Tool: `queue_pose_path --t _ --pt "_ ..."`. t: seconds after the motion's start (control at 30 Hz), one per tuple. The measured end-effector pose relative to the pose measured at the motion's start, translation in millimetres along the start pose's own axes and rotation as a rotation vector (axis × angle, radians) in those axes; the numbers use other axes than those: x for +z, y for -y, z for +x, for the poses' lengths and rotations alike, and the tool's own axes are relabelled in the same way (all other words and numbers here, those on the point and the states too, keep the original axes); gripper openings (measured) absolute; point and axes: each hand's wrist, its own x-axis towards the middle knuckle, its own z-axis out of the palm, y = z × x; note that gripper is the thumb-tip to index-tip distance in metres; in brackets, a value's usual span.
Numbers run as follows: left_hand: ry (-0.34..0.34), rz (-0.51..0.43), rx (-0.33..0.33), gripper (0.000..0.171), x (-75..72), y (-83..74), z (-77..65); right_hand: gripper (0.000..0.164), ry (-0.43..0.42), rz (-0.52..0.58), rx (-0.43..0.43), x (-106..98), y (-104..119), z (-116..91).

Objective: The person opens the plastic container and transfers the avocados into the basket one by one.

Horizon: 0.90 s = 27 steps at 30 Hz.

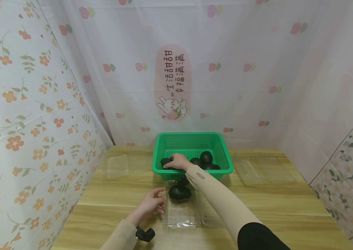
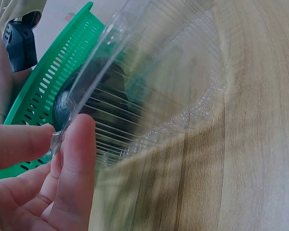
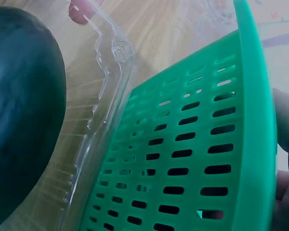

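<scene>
In the head view my right hand (image 1: 179, 162) reaches into a green slotted basket (image 1: 220, 172), its fingers around a dark avocado (image 1: 165, 161) at the left. More avocados (image 1: 206, 157) lie to the right in the basket. Just in front stands a clear plastic container (image 1: 181, 217) with one dark avocado (image 1: 179, 192) lying at its far end. My left hand (image 1: 152, 201) is at the container's left side. The left wrist view shows that thumb and forefinger pinching the container's rim (image 2: 94, 72). In the right wrist view the basket wall hides most of my right hand.
Another clear container (image 1: 117, 166) sits at the left rear of the wooden table (image 1: 101, 222). Two more clear containers (image 1: 249, 171) are at the right rear. A patterned cloth (image 1: 242, 80) hangs close behind the basket.
</scene>
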Motion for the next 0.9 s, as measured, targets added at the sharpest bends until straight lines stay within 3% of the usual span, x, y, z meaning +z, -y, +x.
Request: queue_pose_path --t 0.9 --pt "0.006 0.005 0.012 0.053 0.5 -1.3 0.9 0.059 0.006 -0.120 0.080 6.3 5.1 1.4"
